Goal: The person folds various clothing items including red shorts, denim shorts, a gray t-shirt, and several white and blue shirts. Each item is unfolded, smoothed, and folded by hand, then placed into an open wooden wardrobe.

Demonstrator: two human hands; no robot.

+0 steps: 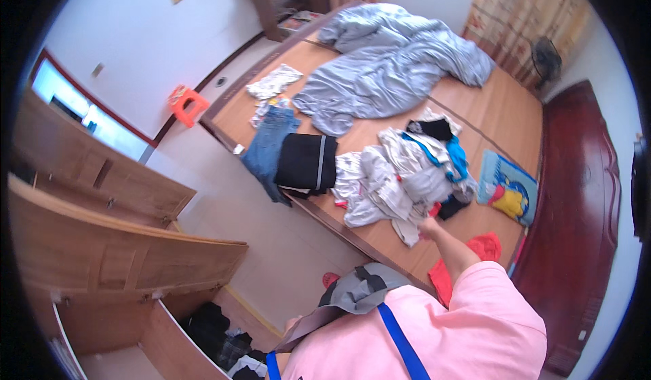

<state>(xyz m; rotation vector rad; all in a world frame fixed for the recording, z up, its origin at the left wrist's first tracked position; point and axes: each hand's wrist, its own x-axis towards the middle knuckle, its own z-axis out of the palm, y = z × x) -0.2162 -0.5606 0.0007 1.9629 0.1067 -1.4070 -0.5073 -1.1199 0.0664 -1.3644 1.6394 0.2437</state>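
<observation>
My right hand (430, 227) reaches to the near edge of a heap of white and grey clothes (374, 181) on the wooden bed platform. It touches the heap beside a cream garment (405, 231); the fingers are too small and blurred to show a grip. A grey and black cloth item (358, 291) hangs in front of my chest. Of my left hand (292, 323), only a patch of skin shows behind that item, and its fingers are hidden. A red garment (483, 247) lies under and beside my right forearm.
Folded black cloth (302, 162) and blue jeans (268, 151) lie at the platform's near left edge. Farther back is a grey quilt (391, 69). A cartoon pillow (508, 186) lies by the dark headboard (569, 217). Open cabinet doors (137, 258) and an orange stool (187, 105) stand left.
</observation>
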